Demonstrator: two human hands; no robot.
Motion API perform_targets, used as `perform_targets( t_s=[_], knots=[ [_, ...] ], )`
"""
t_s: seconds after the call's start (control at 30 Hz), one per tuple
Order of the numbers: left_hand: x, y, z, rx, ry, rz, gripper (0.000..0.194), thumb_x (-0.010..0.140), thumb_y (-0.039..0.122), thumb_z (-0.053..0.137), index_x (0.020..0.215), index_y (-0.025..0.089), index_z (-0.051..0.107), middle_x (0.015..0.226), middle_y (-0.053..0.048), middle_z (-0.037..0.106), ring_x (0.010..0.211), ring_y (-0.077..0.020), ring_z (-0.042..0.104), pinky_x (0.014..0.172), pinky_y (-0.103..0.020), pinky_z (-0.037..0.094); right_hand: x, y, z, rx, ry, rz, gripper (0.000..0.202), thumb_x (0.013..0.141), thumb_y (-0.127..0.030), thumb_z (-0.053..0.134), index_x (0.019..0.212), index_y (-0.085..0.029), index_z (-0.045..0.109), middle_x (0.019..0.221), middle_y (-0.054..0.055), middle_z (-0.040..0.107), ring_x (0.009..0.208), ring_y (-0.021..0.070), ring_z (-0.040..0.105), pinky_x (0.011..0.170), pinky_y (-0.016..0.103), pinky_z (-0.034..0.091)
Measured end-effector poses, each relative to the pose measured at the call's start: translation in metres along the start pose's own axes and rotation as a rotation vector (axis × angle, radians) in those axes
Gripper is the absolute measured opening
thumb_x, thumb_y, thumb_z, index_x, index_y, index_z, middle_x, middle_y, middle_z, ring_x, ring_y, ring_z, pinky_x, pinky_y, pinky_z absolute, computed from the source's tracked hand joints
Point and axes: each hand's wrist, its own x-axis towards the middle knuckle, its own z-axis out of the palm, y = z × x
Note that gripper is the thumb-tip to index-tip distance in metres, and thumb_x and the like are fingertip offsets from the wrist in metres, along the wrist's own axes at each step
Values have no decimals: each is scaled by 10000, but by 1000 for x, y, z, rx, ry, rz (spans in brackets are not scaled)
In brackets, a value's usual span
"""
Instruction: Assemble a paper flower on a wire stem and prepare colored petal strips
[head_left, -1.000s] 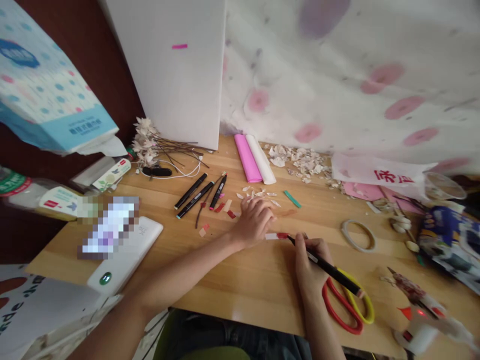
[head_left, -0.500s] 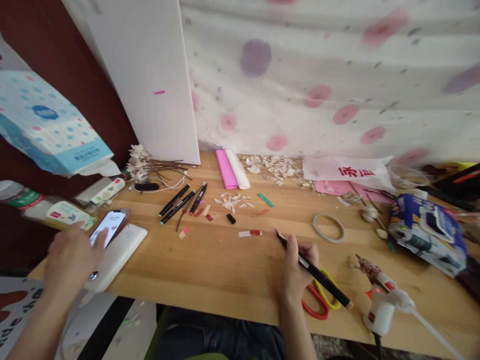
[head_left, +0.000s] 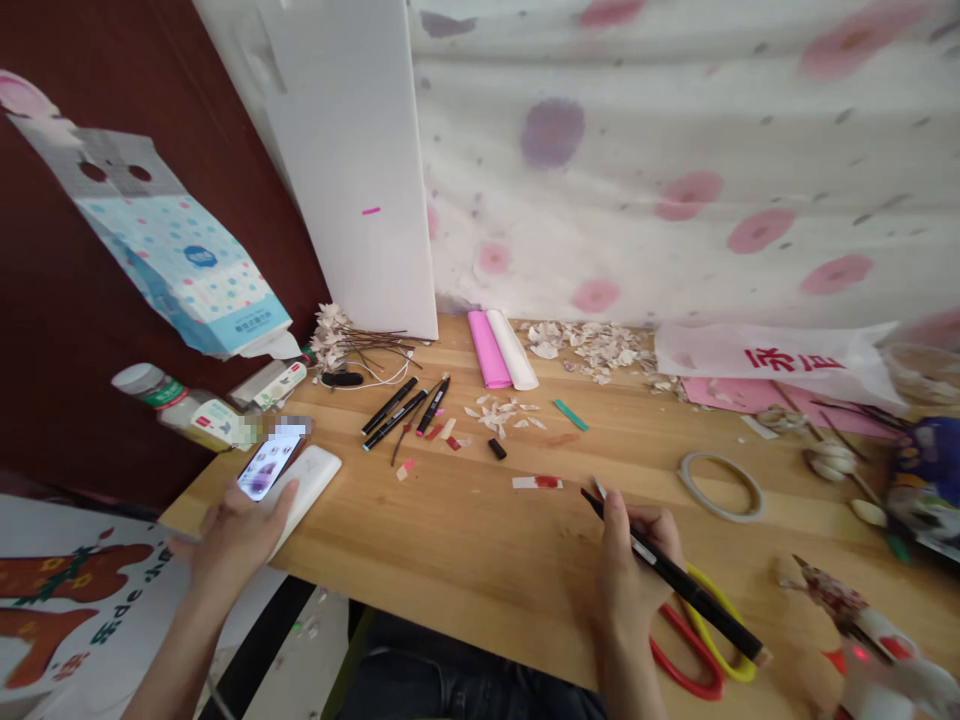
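My left hand [head_left: 240, 530] is at the lower end of a lit phone [head_left: 271, 466], thumb and fingers apart. Its thumb reaches over the edge of a white power bank [head_left: 319, 478], against which the phone lies. Between the fingers of my right hand [head_left: 637, 555] is a black marker [head_left: 701, 598], its dark tip pointing to the far left. Beneath that hand lie scissors [head_left: 688, 655] with red and yellow handles, partly hidden. A small white strip [head_left: 529, 483] with a red-brown patch lies left of the marker tip. A black cap [head_left: 496, 449] sits farther back.
Several black markers [head_left: 396, 420] and pale petal scraps [head_left: 499, 412] lie mid-table. Behind them are pink and white rolls [head_left: 491, 350]. A tape ring [head_left: 721, 487] and a glue gun [head_left: 874, 650] with a red light are at the right. Bottles [head_left: 180, 405] stand at the left.
My left thumb has left the phone's screen and moved to its right side; the screen shows a different picture. The view has turned left. My right hand still holds the marker.
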Motion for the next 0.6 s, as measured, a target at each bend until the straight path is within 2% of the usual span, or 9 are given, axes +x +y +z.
perform_targets(
  t_s=[0.17,0.33,0.4,0.47,0.53,0.6],
  knots=[
    [5,5,1,86,-11,-13,865,920,669,259,1430,-15,405,1398,-358,525,1415,-461,375,1046,-670,357,-1,-6,1,-17,-15,-11,453,814,-540,713,591,-215,491,513,-64,454,487,113,392,499,267,311],
    [19,9,9,46,12,47,811,924,603,319,1354,-62,495,1269,-396,598,1339,-525,439,962,-678,413,-3,-4,1,6,-59,2,434,803,-508,732,595,-214,490,521,-67,459,493,110,385,499,265,309],
    [29,11,12,-11,16,113,751,921,549,374,1358,-46,508,1273,-367,615,1280,-505,515,969,-625,441,-3,-1,1,11,-76,13,424,801,-500,737,603,-211,498,524,-68,461,490,108,382,493,262,304],
    [40,12,11,-64,26,157,674,926,498,405,1385,15,509,1328,-301,616,1248,-442,570,995,-541,463,-3,1,1,6,-86,19,419,802,-495,738,607,-210,500,523,-68,461,489,107,383,488,259,297],
    [53,11,7,-110,82,155,627,928,437,424,1411,41,485,1375,-278,591,1272,-413,559,1017,-514,457,-3,1,2,-9,-92,20,419,807,-493,732,609,-211,496,518,-71,454,484,104,381,483,257,289],
    [65,5,1,-145,159,94,631,906,421,460,1396,24,492,1397,-321,543,1308,-466,502,1014,-592,430,-3,1,2,-17,-93,21,420,810,-494,726,606,-212,491,510,-74,445,476,101,375,475,254,282]
  ],
)
